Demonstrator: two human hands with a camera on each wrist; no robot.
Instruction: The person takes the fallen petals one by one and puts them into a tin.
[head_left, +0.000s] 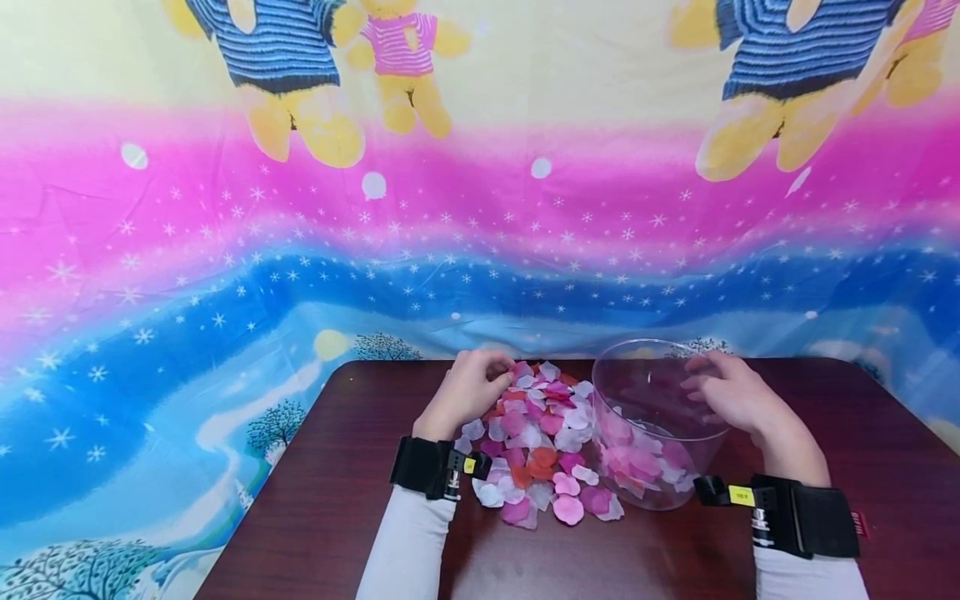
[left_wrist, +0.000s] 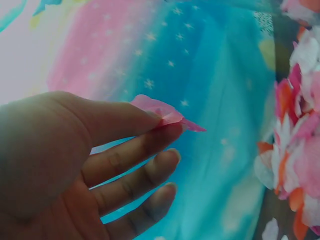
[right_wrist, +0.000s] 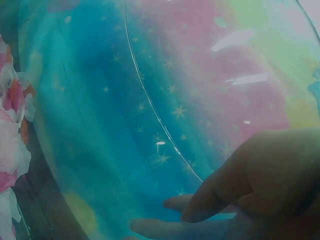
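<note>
A loose heap of artificial flower petals in pink, white, magenta and orange-red lies on the dark table. Just past the heap's far left edge, my left hand pinches a single pink petal between thumb and forefinger; its other fingers are spread apart. To the right of the heap is a clear round plastic container, with petals gathered in its lower part. My right hand holds the container's right side at the rim, thumb and fingers around the wall.
The dark brown table ends in a rounded far edge. Right behind it hangs a printed backdrop cloth with bears and snowflakes. Each wrist wears a black strap with a small camera.
</note>
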